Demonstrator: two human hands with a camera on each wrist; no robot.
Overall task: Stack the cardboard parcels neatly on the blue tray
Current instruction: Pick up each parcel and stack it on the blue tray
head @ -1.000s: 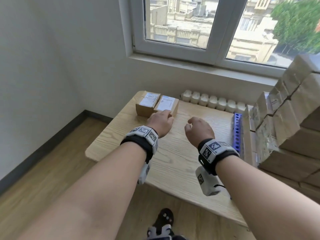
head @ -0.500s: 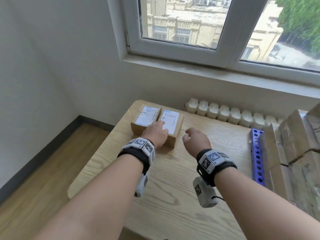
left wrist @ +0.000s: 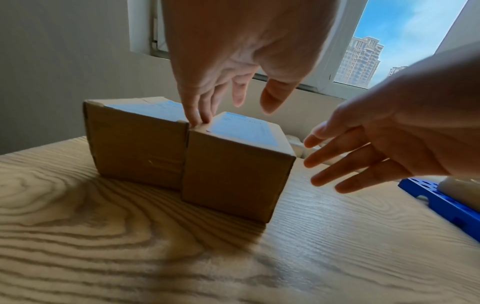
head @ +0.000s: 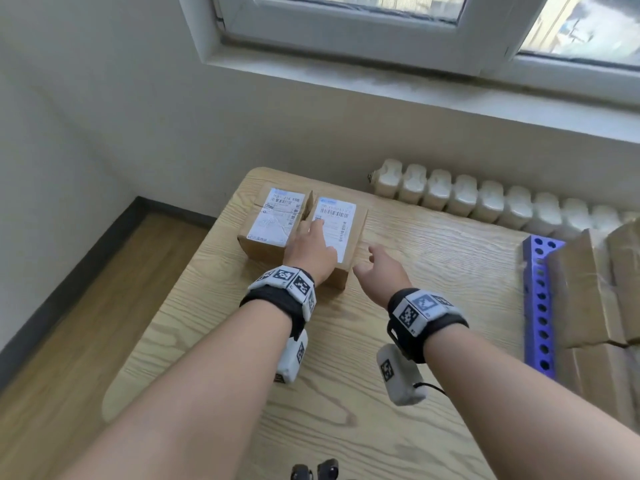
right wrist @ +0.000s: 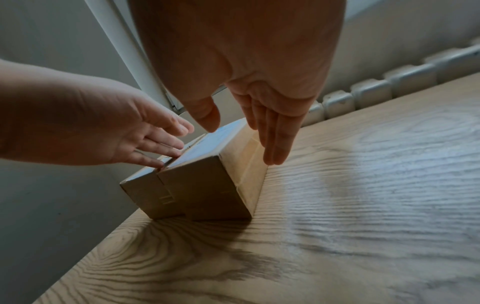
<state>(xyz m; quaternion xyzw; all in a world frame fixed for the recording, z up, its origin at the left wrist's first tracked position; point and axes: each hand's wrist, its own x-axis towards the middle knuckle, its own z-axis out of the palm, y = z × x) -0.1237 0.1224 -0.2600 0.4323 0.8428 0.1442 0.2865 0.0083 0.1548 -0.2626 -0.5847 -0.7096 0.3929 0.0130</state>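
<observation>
Left hand: the left hand point(head: 313, 252) lies over the seam between the two boxes, fingers straight and spread; in the left wrist view its fingertips point(left wrist: 197, 120) touch the top edges where the boxes meet. It grips nothing.
Right hand: the right hand point(head: 379, 271) hangs just beside the right box, on its right side, fingers straight and slightly apart, thumb out. In the right wrist view its fingers point(right wrist: 275, 142) point down along the box's side; whether they touch the cardboard cannot be told. It holds nothing.
Left box: a cardboard box point(head: 272, 221) with a white shipping label on top stands on the table near its far left corner.
Right box: a second cardboard box point(head: 349, 237) with its own label stands touching the first, side against side, its front face a little nearer the person.
Tray: the blue tray point(head: 538, 303), its rim full of round holes, sits at the right edge of the table, well apart from the two boxes.
Stacked boxes: more cardboard boxes point(head: 595, 292) are piled on the tray.
Table: a light wood-grain table point(head: 346, 410) bears everything.
Radiator: a white radiator point(head: 485, 199) runs along the wall behind the table, under the window point(head: 381, 22).
</observation>
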